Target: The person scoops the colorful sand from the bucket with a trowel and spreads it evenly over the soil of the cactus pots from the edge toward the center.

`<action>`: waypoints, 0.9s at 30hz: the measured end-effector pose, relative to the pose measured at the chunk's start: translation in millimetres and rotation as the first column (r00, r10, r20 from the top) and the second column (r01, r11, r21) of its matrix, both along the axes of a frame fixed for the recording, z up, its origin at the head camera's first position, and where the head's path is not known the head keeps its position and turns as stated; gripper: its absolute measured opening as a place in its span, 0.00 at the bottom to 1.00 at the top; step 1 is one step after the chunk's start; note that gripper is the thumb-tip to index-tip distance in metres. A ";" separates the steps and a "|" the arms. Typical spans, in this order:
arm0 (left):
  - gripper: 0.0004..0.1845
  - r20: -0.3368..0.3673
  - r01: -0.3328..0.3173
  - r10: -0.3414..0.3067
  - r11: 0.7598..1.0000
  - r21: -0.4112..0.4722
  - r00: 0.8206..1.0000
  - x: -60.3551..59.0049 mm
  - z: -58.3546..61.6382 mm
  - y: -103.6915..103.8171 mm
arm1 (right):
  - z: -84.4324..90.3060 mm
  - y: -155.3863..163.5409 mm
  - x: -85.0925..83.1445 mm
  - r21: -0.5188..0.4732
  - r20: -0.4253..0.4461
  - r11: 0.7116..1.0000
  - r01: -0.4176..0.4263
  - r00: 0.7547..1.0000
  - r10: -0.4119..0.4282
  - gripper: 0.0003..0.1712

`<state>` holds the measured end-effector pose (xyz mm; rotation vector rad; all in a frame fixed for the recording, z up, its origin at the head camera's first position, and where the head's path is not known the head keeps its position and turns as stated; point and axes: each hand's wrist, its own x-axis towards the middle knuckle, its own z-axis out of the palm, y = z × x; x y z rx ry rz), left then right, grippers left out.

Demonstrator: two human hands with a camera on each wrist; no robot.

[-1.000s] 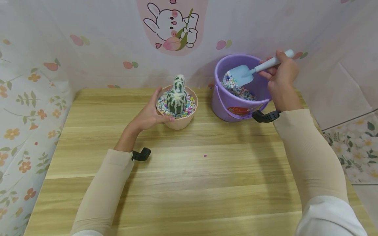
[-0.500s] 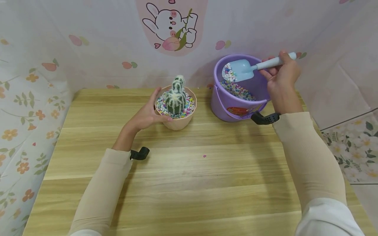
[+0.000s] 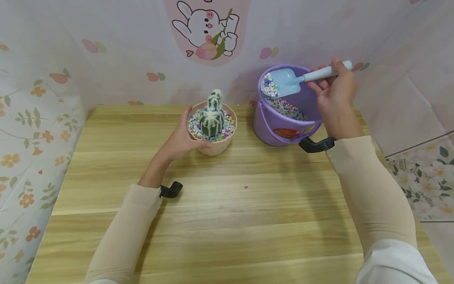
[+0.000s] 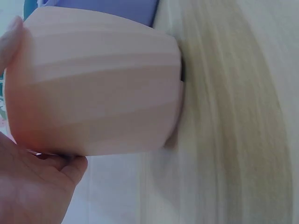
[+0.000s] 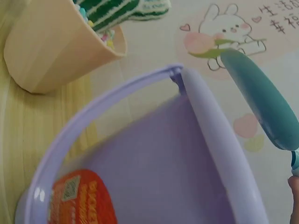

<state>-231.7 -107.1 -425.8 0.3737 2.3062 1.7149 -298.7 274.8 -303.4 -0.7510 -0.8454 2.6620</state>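
While pot-steadying: one pot [image 3: 213, 146], one shovel [image 3: 283, 81].

The red label [image 5: 79, 198] on the side of my purple bucket [image 5: 154, 154] carries white lettering and a small square code, but it is too blurred for me to read a word. On the backdrop [image 5: 261, 56] behind the desk's far edge, pink Chinese characters [image 5: 279, 15] stand beside the rabbit drawing [image 5: 224, 35]; I cannot make them out.
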 end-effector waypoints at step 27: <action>0.66 0.014 0.086 -0.085 0.994 -0.072 0.996 -15.0 2.8 -8.2 | -9.8 -53.2 9.2 0.168 -0.004 0.970 -0.174 0.984 0.178 0.16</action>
